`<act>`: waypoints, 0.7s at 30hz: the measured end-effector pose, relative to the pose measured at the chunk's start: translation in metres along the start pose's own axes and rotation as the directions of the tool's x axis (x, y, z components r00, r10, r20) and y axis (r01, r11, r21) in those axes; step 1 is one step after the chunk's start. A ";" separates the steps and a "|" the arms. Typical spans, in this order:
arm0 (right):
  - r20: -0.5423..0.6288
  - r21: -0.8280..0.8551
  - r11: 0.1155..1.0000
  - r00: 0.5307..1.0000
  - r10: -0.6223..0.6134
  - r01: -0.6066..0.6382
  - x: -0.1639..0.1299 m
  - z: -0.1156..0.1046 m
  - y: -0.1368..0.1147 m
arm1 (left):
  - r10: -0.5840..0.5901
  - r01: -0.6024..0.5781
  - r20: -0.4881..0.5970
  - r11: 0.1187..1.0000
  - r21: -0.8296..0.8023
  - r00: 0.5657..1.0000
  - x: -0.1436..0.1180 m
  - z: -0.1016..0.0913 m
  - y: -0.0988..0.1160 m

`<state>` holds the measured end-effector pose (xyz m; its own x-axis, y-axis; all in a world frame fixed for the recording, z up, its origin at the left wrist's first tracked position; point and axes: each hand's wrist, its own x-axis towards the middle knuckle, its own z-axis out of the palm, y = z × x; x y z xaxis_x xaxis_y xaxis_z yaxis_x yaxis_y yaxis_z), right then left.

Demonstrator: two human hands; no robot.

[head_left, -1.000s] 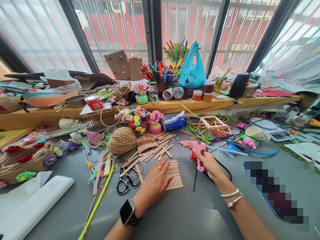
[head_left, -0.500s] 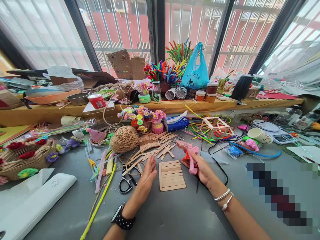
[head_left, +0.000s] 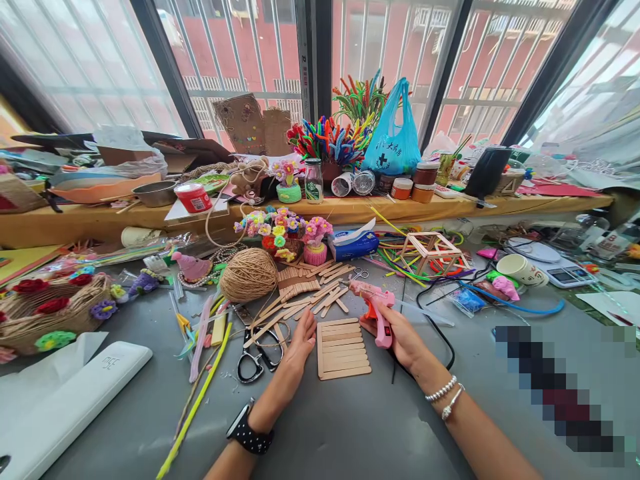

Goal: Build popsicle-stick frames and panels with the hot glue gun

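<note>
Head view: left hand (head_left: 301, 340) now lies open beside the uncovered craft-stick panel (head_left: 343, 348); right hand (head_left: 400, 331), clamped on the pink glue gun (head_left: 376, 308), has drawn nearer.

- The left hand (head_left: 300, 343) lies edge-on, thumb uppermost, fingers straight and together, pointing to the far side.
- Its forearm runs in from the near edge, a black watch on the wrist.
- The right hand (head_left: 400, 333) is curled in a closed grip.
- Its forearm comes from the near right, two silver bracelets on the wrist.
</note>
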<state>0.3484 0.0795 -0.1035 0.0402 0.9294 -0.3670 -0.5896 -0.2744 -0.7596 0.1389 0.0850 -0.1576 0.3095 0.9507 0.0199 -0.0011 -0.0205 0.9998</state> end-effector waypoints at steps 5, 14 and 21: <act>0.015 0.006 1.000 1.000 -0.013 0.013 0.003 0.002 -0.001 | 0.013 -0.013 0.003 0.998 0.063 1.000 -0.003 0.001 0.004; -0.004 0.038 0.998 0.999 -0.049 0.049 0.008 0.000 -0.004 | 0.225 -0.324 0.234 0.602 0.730 0.946 -0.010 0.014 0.052; 0.010 0.059 0.997 0.999 -0.040 0.039 0.008 -0.003 0.000 | 0.173 -0.448 0.414 0.304 0.840 0.894 0.000 0.026 0.053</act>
<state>0.3515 0.0868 -0.1078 0.0557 0.9418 -0.3314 -0.6343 -0.2230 -0.7402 0.1637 0.0760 -0.1048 0.6702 0.7179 0.1884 0.6600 -0.6926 0.2910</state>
